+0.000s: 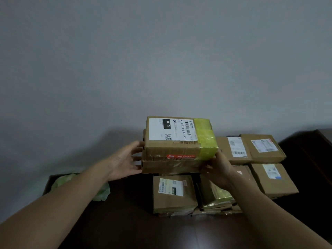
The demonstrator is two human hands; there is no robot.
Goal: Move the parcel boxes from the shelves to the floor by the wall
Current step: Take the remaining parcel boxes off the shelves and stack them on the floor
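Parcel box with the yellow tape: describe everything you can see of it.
The parcel box is brown cardboard, lying level on a second cardboard box. A white label marked 010 sits on its top, yellow tape wraps its right end, a red sticker on its front. The left hand presses its left end; the right hand grips its right front corner.

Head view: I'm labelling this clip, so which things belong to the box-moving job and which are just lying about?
Job: yellow-taped box and box under it, held between left hand and right hand; parcel boxes already down by the wall.
Lying about: green crumpled plastic; dark cabinet.
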